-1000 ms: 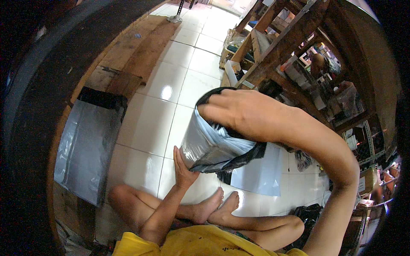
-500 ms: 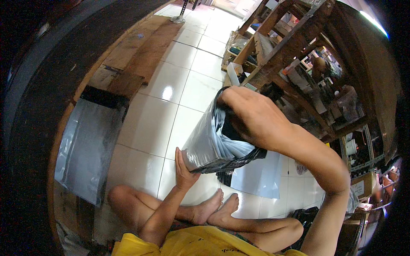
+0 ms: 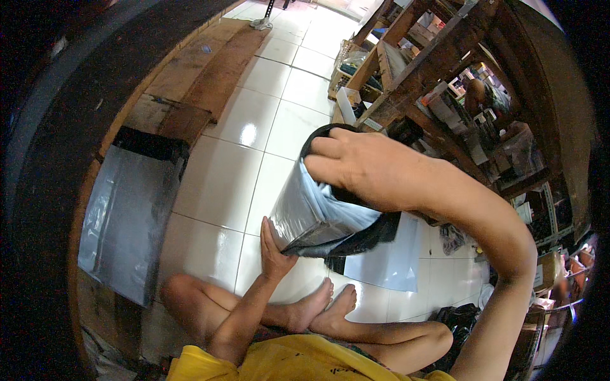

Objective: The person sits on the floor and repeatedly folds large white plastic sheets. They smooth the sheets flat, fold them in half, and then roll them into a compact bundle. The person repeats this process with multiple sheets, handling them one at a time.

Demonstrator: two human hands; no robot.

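Note:
In front of me a silvery-grey plastic bag (image 3: 298, 219) with a black lip is tilted, its mouth facing up and right. Pale blue-grey folded plastic shows inside the mouth. My right hand (image 3: 356, 162) curls its fingers over the black lip at the top; the fingertips are partly hidden. At the bag's lower left end, my left hand (image 3: 276, 257) holds it from beneath, fingers extended along its side, thumb out of sight. Under the bag, a light grey plastic sheet (image 3: 384, 263) with a black end lies on the floor by my feet.
Another grey plastic bag (image 3: 130, 216) with a black band lies on wooden boards (image 3: 197, 89) at the left. Wooden shelving (image 3: 432, 44) stands on the right, crowded with boxes, and a person is partly visible through it. A black plastic bag (image 3: 457, 324) sits beside my right knee.
My right hand has shifted slightly left along the bag's mouth, its fingers now curled over the lip rather than reaching inside. The lip has pulled up and left. The left hand stays put.

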